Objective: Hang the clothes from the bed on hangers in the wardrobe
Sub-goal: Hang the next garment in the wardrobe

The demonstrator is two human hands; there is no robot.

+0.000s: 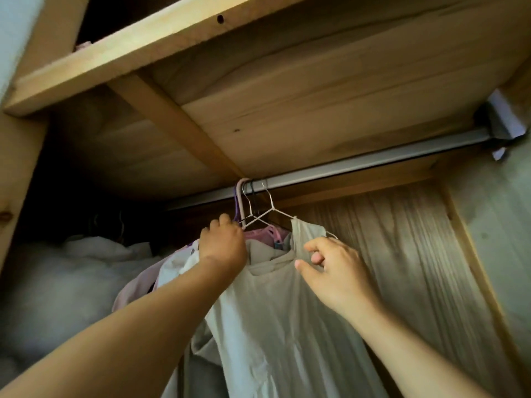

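Under the rail (pixel 359 165) both hands grip a pale garment (pixel 275 311) (no label readable)

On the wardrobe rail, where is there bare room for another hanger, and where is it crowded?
The rail is bare from the wire hanger rightward to the bracket. It is crowded where the pink hanger and other hooks bunch together, above the left hand. Left of that bunch the rail runs into shadow and cannot be judged.
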